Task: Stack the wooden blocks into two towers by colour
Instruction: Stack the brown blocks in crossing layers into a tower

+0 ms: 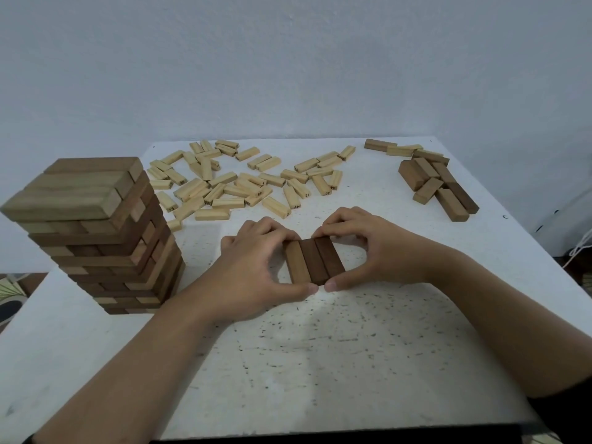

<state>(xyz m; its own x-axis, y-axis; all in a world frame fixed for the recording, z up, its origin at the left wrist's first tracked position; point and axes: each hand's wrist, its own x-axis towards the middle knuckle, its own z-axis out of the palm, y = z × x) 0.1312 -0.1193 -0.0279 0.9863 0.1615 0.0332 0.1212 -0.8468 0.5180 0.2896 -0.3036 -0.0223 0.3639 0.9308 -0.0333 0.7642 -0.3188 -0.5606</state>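
A row of three brown blocks (315,262) is lying flat on the white speckled table (320,363), near its middle. Their long sides are touching, and the leftmost block is lighter than the other two. The left hand (256,267) and the right hand (371,251) are gripping this row from either side, fingers curling over the far ends and thumbs pressing the near ends, the thumb tips almost meeting. Judging from this, the person is squaring up one layer for the brown tower (96,238), which is standing tall at the left near the table's edge, with some lighter blocks mixed in. Loose brown blocks (439,187) are lying at the back right. Pale numbered blocks (240,184) are lying scattered across the back, not yet stacked. The next move is probably calling for lifting the three together, pressed tight, and setting them crosswise on the tower's top without nudging it.
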